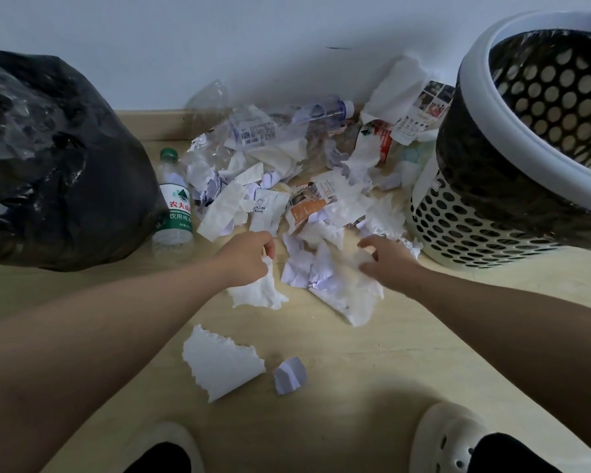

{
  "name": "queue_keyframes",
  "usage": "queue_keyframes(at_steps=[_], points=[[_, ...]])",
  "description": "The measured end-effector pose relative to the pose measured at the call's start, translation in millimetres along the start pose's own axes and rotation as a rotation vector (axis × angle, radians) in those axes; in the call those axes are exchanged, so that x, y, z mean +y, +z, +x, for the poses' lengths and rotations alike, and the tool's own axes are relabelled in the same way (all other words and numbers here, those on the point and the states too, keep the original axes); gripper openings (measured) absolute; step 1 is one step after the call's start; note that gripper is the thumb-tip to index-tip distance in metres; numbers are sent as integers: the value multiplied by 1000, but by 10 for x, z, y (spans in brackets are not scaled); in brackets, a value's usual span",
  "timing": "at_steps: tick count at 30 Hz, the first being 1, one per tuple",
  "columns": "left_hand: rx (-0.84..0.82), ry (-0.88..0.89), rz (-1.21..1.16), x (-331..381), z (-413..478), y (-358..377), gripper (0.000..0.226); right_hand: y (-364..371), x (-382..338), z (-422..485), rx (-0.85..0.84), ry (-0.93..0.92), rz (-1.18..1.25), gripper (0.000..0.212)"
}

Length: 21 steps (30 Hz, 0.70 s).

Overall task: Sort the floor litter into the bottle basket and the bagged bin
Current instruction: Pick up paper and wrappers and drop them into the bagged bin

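- The black bag (48,158) on the left is running off the frame edge. Whatever is holding it up is hidden, and clear plastic is showing near its top.
- The perforated white basket (475,230) on the right, lined with black film, is also getting cut off at the edge, and its inside is hard to read.
- The litter pile (287,186) is lying on the floor (372,370) between the two, against the wall. It is made up of crumpled paper, tissues, wrappers and crushed clear plastic.
- A green-capped bottle (173,203) is standing upright just beside the black bag.
- The left hand (244,259) is pinching a white tissue (258,293), its fingers curled tight on the upper corner.
- The right hand (388,262) is reaching over a larger tissue (347,295) with its fingers curled. Blur is stopping me from telling whether it is gripping.
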<state>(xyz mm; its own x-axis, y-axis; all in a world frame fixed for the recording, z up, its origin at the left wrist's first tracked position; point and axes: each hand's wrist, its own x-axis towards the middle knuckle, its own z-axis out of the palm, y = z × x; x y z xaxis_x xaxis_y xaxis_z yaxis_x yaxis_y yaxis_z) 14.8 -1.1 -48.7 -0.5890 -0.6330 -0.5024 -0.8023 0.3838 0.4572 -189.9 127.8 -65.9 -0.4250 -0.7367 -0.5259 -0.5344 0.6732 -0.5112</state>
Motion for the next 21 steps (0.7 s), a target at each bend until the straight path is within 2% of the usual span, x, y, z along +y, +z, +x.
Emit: queue_keyframes(at_steps=[4,7,9,12,14,16,19,21], points=[[48,-20,12,-23,20,-9,25,-86,-280,44,92,64,405,24],[81,-77,25,-12,22,-22,23,-177,-351,72,179,78,446,13],[87,-74,102,-11,21,-21,19,-209,-281,69,216,71,332,15],[30,-53,213,-13,0,-14,15,-197,-130,-14,180,23,-26,21],[-17,-41,250,7,-27,-10,5,-113,-62,-117,126,-31,-93,24],[-67,-6,282,9,-62,4,3,41,-19,-231,-5,-96,-115,38],[-183,85,392,-32,-112,48,10,298,54,-348,-221,-143,-357,68],[-308,143,520,-64,-140,95,32,371,80,-334,-236,-144,-453,70]])
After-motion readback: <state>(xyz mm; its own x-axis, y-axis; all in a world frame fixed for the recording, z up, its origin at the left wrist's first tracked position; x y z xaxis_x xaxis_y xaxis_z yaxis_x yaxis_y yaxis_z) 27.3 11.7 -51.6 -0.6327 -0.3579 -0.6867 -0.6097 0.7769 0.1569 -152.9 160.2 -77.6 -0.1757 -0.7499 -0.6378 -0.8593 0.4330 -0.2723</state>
